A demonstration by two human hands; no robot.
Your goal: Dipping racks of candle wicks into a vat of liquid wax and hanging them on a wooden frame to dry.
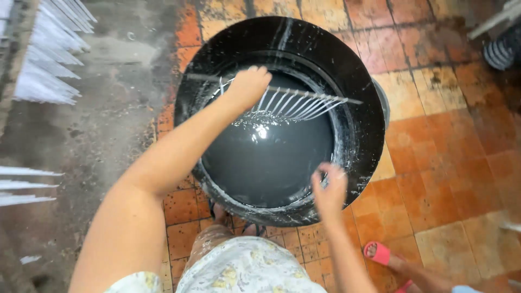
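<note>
A big black round tub (pixel 347 70) stands on the tiled floor, filled with dark glossy liquid (pixel 266 157). My left hand (pixel 247 84) grips a long rod with a row of thin white sticks (pixel 293 103) hanging from it, their ends dipped into the liquid near the far side. My right hand (pixel 329 190) is over the tub's near right rim, fingers curled; whether it holds anything is unclear.
Racks of white sticks (pixel 49 59) hang at the upper left, more white sticks (pixel 24 184) jut in at the left edge. Orange floor tiles (pixel 445 146) lie to the right. Another person's foot in a pink sandal (pixel 380 254) stands at the lower right.
</note>
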